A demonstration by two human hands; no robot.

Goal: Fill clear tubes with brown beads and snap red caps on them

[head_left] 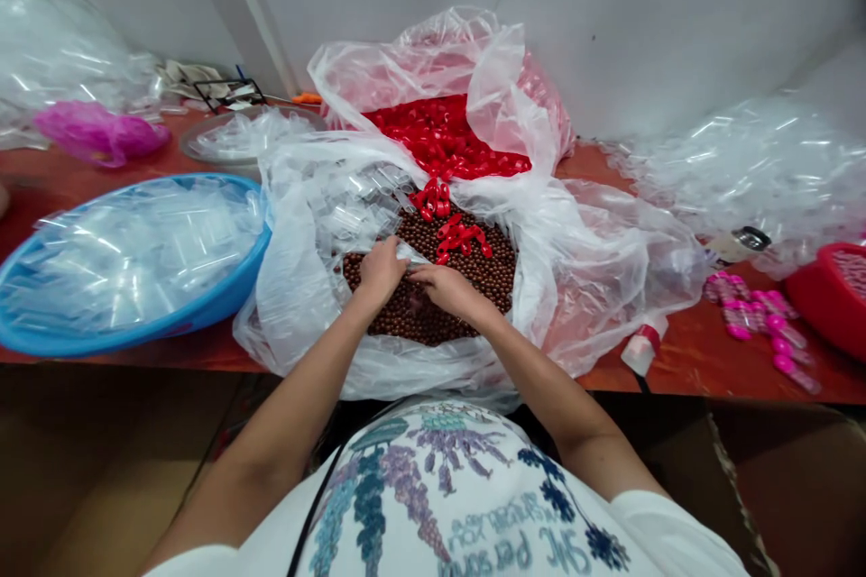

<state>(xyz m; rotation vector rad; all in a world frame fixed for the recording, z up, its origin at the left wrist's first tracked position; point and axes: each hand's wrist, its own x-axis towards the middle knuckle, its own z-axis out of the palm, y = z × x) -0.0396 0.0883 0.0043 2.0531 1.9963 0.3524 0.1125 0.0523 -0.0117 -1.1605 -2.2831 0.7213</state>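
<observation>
My left hand [382,269] is closed, its fingers pinching a small clear plastic tube [409,253] over the brown beads [426,314]. Close beside it, my right hand [445,286] has its fingers pressed together near the tube's lower end; what they hold, if anything, is hidden. The round, glossy beads fill a white plastic bag [288,288] with its mouth spread wide. On top of them lie several red plastic pieces [463,237]. A pile of clear tubes [355,207] rests along the bag's left side.
Left stands a blue basin [196,314] heaped with clear plastic pieces. Behind the beads, another bag holds red pieces [433,131]. A pink bag [101,133] lies far left. On the right are pink filled tubes [771,320], a red basin [822,297] and a white-and-red object [644,344].
</observation>
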